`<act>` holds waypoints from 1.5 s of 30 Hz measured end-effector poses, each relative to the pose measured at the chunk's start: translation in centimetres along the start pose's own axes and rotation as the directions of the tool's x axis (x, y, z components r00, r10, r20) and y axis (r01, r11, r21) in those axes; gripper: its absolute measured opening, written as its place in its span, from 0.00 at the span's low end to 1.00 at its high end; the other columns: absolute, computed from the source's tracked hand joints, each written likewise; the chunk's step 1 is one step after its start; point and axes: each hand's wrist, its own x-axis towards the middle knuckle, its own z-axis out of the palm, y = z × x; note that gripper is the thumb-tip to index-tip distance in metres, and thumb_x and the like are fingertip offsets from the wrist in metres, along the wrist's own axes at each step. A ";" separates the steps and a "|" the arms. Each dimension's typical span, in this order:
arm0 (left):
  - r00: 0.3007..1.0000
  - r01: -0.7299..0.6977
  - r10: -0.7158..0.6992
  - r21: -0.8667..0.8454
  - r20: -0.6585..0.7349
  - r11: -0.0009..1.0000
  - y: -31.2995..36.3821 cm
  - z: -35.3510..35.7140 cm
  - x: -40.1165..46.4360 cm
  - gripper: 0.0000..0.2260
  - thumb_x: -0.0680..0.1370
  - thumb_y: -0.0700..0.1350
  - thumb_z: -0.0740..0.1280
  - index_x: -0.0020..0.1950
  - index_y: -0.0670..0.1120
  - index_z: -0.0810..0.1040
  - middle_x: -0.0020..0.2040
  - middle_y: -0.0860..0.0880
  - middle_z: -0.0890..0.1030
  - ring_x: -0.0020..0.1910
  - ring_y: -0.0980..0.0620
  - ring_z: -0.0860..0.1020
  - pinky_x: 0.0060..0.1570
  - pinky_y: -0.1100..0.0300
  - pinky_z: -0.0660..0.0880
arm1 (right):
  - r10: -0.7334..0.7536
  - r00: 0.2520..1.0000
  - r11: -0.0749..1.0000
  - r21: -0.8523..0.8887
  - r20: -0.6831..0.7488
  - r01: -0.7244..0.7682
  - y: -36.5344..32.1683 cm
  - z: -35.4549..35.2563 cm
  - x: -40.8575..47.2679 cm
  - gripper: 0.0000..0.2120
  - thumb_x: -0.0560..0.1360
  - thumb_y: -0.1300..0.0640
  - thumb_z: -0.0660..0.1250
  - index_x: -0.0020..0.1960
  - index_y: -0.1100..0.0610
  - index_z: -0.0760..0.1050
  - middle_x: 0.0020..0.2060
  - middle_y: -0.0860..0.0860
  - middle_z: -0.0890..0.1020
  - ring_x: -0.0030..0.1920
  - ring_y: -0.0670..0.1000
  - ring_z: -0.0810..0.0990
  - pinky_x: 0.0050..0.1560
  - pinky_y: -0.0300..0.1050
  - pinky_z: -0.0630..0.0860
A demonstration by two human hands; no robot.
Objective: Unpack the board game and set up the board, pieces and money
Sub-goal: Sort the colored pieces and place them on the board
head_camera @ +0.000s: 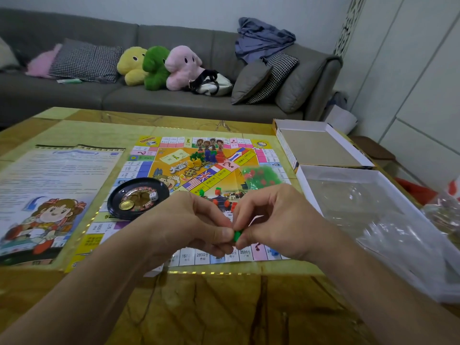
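From the head view, a small green piece [237,235] is pinched between the fingertips of both hands, just above the near edge of the board [139,168]. The left hand [191,220] is curled, its thumb and forefinger closed on the piece; the right hand [271,217] is curled likewise, pinching the same piece from the other side. The board is laid flat on the table [199,307]. On its left part a black roulette wheel [138,197] is set, with a white die [153,196] in it. Card figures [210,144] are stood near the far edge, with coloured pawns [207,156] just in front of them. A clear bag of green and red pieces [260,176] is laid on the right part of the board, and a few loose red and green pieces [219,199] are seen just beyond the hands. A printed sheet [57,190] is spread left of the board. Two open box halves [323,145] are placed to the right, the nearer one holding clear plastic [378,220].
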 end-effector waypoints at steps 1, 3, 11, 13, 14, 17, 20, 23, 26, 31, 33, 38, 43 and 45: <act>1.000 0.003 -0.004 0.023 0.021 1.000 0.1 -0.1 0.0 0.08 0.69 0.36 0.78 0.46 0.36 0.86 0.44 0.32 0.86 0.43 0.38 0.86 0.47 0.50 0.84 | 0.009 1.000 1.000 -0.007 0.024 -0.008 0.0 -0.1 -0.1 0.14 0.64 0.75 0.81 0.38 0.58 0.84 0.38 0.54 0.86 0.41 0.54 0.88 0.44 0.54 0.87; 0.998 0.007 -0.009 0.042 0.056 0.999 0.2 -0.1 0.0 0.12 0.70 0.36 0.78 0.52 0.35 0.84 0.46 0.32 0.86 0.44 0.37 0.86 0.49 0.48 0.83 | 0.015 0.999 0.999 -0.030 0.048 -0.014 0.1 -0.1 -0.2 0.14 0.65 0.75 0.81 0.41 0.57 0.85 0.39 0.53 0.86 0.42 0.54 0.88 0.45 0.56 0.87; 0.997 -0.014 0.005 0.118 0.079 0.993 0.1 -0.3 0.7 0.16 0.75 0.35 0.77 0.61 0.39 0.82 0.47 0.36 0.87 0.48 0.37 0.86 0.52 0.48 0.84 | 0.036 0.998 0.994 -0.107 0.043 -0.031 0.3 0.6 0.2 0.15 0.64 0.71 0.83 0.42 0.53 0.89 0.41 0.48 0.84 0.44 0.49 0.84 0.44 0.47 0.85; 0.998 -0.029 0.023 0.112 0.052 0.993 0.0 -0.5 0.7 0.13 0.75 0.36 0.77 0.59 0.40 0.84 0.46 0.37 0.87 0.45 0.41 0.86 0.46 0.53 0.82 | 0.020 1.000 0.993 -0.113 -0.013 -0.021 0.4 0.8 0.3 0.14 0.63 0.70 0.84 0.40 0.53 0.89 0.41 0.48 0.84 0.44 0.50 0.84 0.44 0.49 0.85; 0.999 -0.035 0.031 0.119 0.039 0.992 0.0 -0.5 0.7 0.12 0.75 0.37 0.77 0.58 0.42 0.85 0.46 0.38 0.87 0.44 0.43 0.86 0.44 0.54 0.79 | 0.007 0.999 0.993 -0.118 -0.042 -0.012 0.4 0.9 0.5 0.13 0.62 0.70 0.84 0.39 0.54 0.88 0.41 0.48 0.84 0.44 0.50 0.84 0.43 0.49 0.85; 0.999 -0.048 0.044 0.133 0.026 0.990 -0.2 -0.7 0.9 0.12 0.74 0.39 0.78 0.57 0.44 0.86 0.46 0.40 0.88 0.43 0.43 0.86 0.44 0.53 0.75 | -0.011 0.996 0.992 -0.129 -0.085 0.000 0.6 1.1 0.7 0.13 0.61 0.69 0.85 0.38 0.55 0.87 0.41 0.48 0.83 0.43 0.50 0.84 0.43 0.49 0.85; 0.999 -0.051 0.050 0.115 0.013 0.992 -0.2 -0.7 1.0 0.10 0.75 0.36 0.77 0.56 0.41 0.86 0.45 0.39 0.88 0.40 0.46 0.85 0.37 0.62 0.78 | -0.027 0.996 0.989 -0.147 -0.084 0.015 0.8 1.3 0.7 0.12 0.62 0.67 0.85 0.38 0.54 0.87 0.41 0.48 0.83 0.43 0.50 0.83 0.43 0.52 0.84; 0.998 -0.067 0.066 0.100 0.007 0.993 -0.3 -0.8 0.9 0.09 0.74 0.39 0.77 0.55 0.43 0.87 0.45 0.40 0.88 0.41 0.45 0.86 0.38 0.59 0.77 | -0.025 0.994 0.993 -0.120 -0.105 0.012 0.8 1.3 0.6 0.13 0.65 0.67 0.84 0.42 0.51 0.88 0.42 0.48 0.84 0.43 0.50 0.84 0.44 0.51 0.85; 0.995 -0.078 0.074 -0.067 -0.067 0.995 -0.6 -0.8 0.9 0.08 0.74 0.41 0.76 0.52 0.44 0.88 0.46 0.39 0.87 0.43 0.44 0.85 0.44 0.55 0.80 | 0.019 0.974 1.000 0.027 -0.227 -0.013 0.6 0.8 0.7 0.15 0.68 0.74 0.79 0.46 0.56 0.88 0.40 0.51 0.87 0.41 0.50 0.87 0.45 0.44 0.85; 0.988 -0.075 0.016 -0.385 -0.153 0.920 -1.3 0.7 1.6 0.07 0.78 0.34 0.71 0.55 0.35 0.85 0.49 0.34 0.86 0.49 0.42 0.87 0.47 0.57 0.84 | 0.014 0.958 0.997 0.072 -0.287 0.007 0.9 1.0 0.8 0.12 0.72 0.73 0.76 0.46 0.57 0.87 0.39 0.52 0.88 0.41 0.50 0.87 0.45 0.41 0.84; 0.981 -0.062 -0.018 -0.401 -0.193 0.914 -1.7 1.2 2.0 0.08 0.78 0.33 0.71 0.56 0.33 0.83 0.49 0.34 0.86 0.50 0.40 0.87 0.48 0.55 0.85 | 0.045 0.956 0.999 0.008 -0.290 -0.044 1.5 1.4 0.8 0.12 0.74 0.71 0.76 0.47 0.55 0.87 0.40 0.49 0.88 0.42 0.48 0.88 0.45 0.41 0.84; 0.900 -0.041 -0.127 -0.371 -0.417 0.928 -2.5 0.4 2.6 0.05 0.79 0.32 0.71 0.53 0.36 0.85 0.49 0.35 0.86 0.48 0.41 0.88 0.44 0.56 0.85 | 0.172 0.899 0.973 -0.073 -0.402 -0.219 4.4 0.3 1.3 0.20 0.79 0.74 0.66 0.47 0.51 0.85 0.40 0.48 0.87 0.41 0.47 0.87 0.42 0.44 0.85; 0.913 -0.019 -0.138 -0.377 -0.385 0.926 -2.7 0.1 2.8 0.07 0.79 0.29 0.68 0.51 0.36 0.85 0.50 0.33 0.85 0.49 0.41 0.87 0.42 0.58 0.85 | 0.181 0.935 0.847 -0.435 -0.305 -0.306 5.5 -0.3 0.8 0.14 0.80 0.65 0.69 0.54 0.47 0.85 0.46 0.41 0.83 0.46 0.41 0.81 0.45 0.35 0.78; 0.924 -0.027 -0.119 -0.374 -0.364 0.927 -2.6 0.3 2.9 0.07 0.78 0.29 0.69 0.53 0.36 0.85 0.49 0.35 0.86 0.48 0.44 0.87 0.45 0.58 0.85 | 0.197 0.953 0.769 -0.567 -0.230 -0.295 5.3 0.1 0.9 0.09 0.79 0.56 0.74 0.57 0.46 0.84 0.48 0.42 0.82 0.48 0.42 0.78 0.45 0.38 0.75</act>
